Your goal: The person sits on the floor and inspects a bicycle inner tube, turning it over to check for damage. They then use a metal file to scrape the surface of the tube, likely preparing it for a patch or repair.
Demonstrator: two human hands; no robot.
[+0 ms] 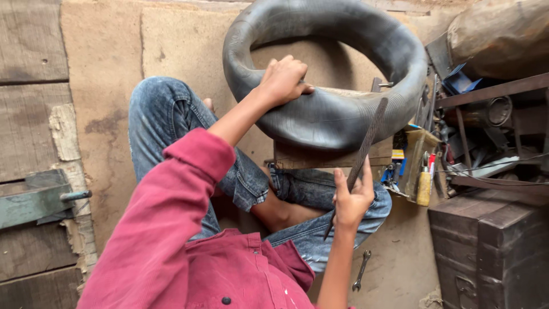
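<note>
A large black rubber inner tube [343,114] rests inflated on a wooden block [320,155] in front of my crossed legs in blue jeans. My left hand [283,79] presses down on the near side of the tube, fingers curled over its top. My right hand [351,197] grips a long dark metal file [366,143], which slants up so that its tip lies against the tube's right side. My sleeves are red.
A spanner [361,270] lies on the floor by my right knee. A cluttered metal rack [492,114] with tools and a yellow-handled screwdriver [424,186] stands at right, above a dark metal trunk [492,246]. Wooden planks [31,114] line the left.
</note>
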